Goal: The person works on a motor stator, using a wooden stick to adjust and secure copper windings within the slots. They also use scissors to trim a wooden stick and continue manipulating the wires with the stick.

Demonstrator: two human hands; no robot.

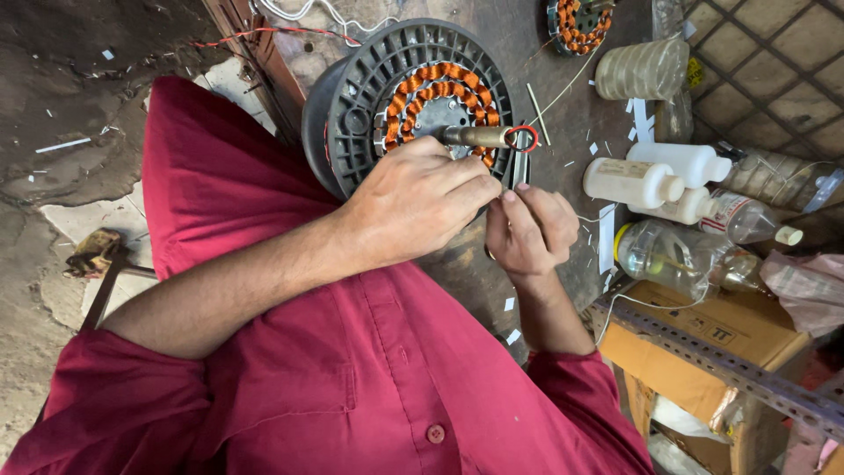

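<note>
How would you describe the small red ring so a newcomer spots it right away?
Start at the big grey ribbed motor housing with orange copper windings. A brass-coloured shaft sticks out of its centre. The red ring sits at that shaft's tip, the only red loop there, just above both hands.

Under your fingers sits a round dark-grey ribbed plastic motor housing (369, 88), tilted on edge against the worn brown workbench, with a ring of orange copper-wound stator coils (437, 77) set around its metal hub. A brass-coloured shaft (479, 136) sticks out from the hub's centre toward you, lying roughly level. At the shaft's tip you hold a small red-rimmed ring (523, 138), just above a pair of thin dark metal blades (519, 167) pointing up from your fingertips.
</note>
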